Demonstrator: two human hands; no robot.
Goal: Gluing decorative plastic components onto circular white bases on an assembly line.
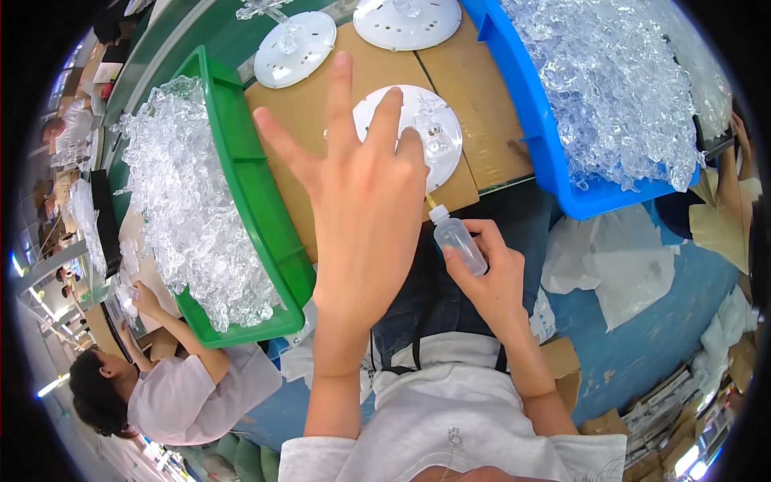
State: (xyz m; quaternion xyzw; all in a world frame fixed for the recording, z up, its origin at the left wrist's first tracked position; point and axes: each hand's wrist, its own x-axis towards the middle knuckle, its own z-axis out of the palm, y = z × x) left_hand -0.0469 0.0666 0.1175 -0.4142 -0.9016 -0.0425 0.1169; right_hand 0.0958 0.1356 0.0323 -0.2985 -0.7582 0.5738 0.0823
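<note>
My left hand [359, 173] is raised with its fingers spread and holds nothing. Its fingers hide part of a white round plate [446, 149] on the cardboard, which has small holes and clear plastic pieces on it. In my right hand [498, 273] is a small translucent squeeze bottle [461, 243] with a white cap and a thin yellowish nozzle. The bottle is tilted, its nozzle pointing up toward the near edge of the plate.
A green bin [255, 193] heaped with clear plastic pieces stands at the left, a blue bin [554, 153] of similar pieces at the right. Two more white plates [295, 68] lie at the far side. A co-worker [181, 394] sits at the lower left. Plastic bags [614, 261] lie on the blue floor.
</note>
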